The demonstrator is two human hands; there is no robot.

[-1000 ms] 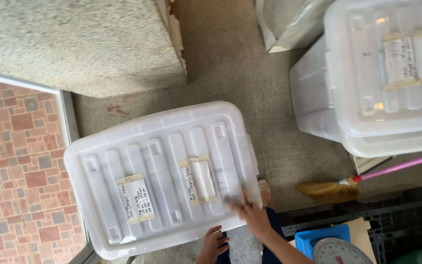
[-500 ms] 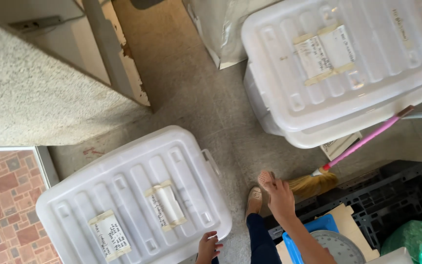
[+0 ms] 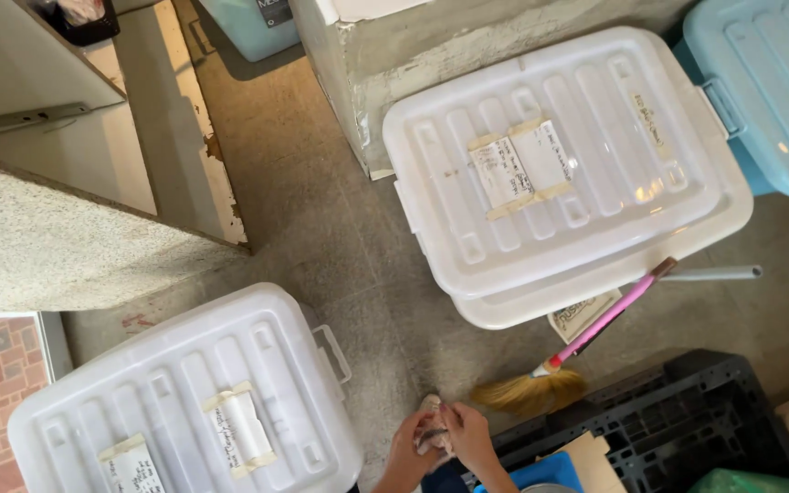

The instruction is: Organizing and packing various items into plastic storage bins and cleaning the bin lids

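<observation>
White plastic fills most of what you see: one lidded storage box point(image 3: 184, 402) sits on the concrete floor point(image 3: 321, 228) at lower left, with two paper labels taped to its ribbed lid, and a second white box point(image 3: 559, 164) stands well apart at upper right, also labelled with tape.

Your two hands meet at the bottom edge, just beside the right corner of the near box but not touching it. Your left hand point(image 3: 410, 447) and right hand point(image 3: 468, 438) are pressed together around something small and pale point(image 3: 431, 440); what it is cannot be told. The fingers of both hands curl inward, closed over it rather than spread.

Near your right hand lies a small broom point(image 3: 586, 342) with a pink handle and straw-coloured bristles, its handle leaning up toward the far white box. A black plastic crate point(image 3: 687, 411) sits to the right of your hands, with a piece of cardboard point(image 3: 586, 456) in front of it. A light blue box point(image 3: 769, 82) touches the far white one at upper right. A speckled stone counter point(image 3: 57, 246) overhangs at left.
</observation>
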